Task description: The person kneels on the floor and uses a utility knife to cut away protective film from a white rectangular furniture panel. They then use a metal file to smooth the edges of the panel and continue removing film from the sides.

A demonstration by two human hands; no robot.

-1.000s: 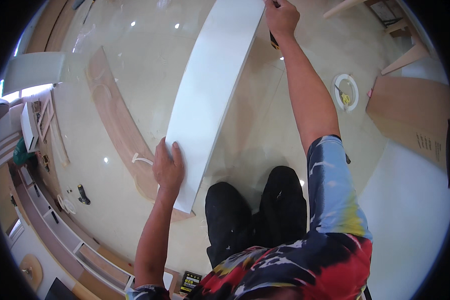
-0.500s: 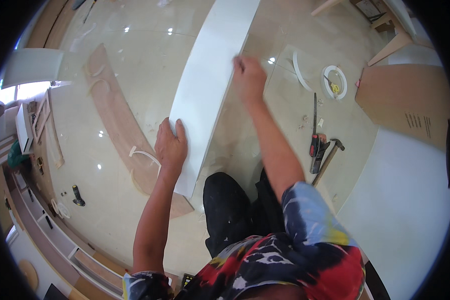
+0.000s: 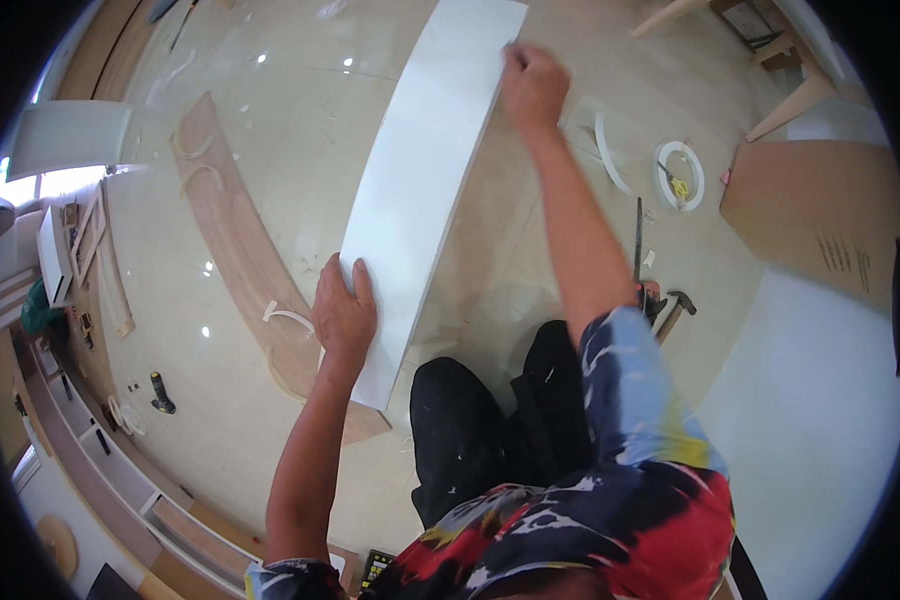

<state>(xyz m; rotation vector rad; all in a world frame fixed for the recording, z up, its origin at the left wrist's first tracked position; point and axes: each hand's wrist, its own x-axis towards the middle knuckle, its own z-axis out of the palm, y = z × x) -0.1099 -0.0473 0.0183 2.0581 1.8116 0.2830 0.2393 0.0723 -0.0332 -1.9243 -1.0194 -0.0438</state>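
Observation:
A long white board (image 3: 415, 170) stretches away from me, its near end just left of my knees. My left hand (image 3: 344, 308) grips its left edge near that end, thumb on the top face and fingers over the side. At the far right corner, my right hand (image 3: 536, 86) is closed against the long right edge. Whatever its fingers pinch is hidden. A brown wooden plank (image 3: 232, 215) lies on the floor under and left of the board, with curled pale strips (image 3: 288, 316) on it.
To the right lie a roll of white strip (image 3: 698, 176) with yellow-handled scissors (image 3: 678, 187), a loose curved strip (image 3: 610, 155), and a hammer (image 3: 678, 305). Cardboard (image 3: 810, 210) stands beyond. A cordless tool (image 3: 160, 393) rests on the floor at left, near a long cabinet frame (image 3: 120, 480).
My right hand has slid away from me along the board's right edge, to its far corner. My left hand keeps its hold. The whole view has shifted slightly.

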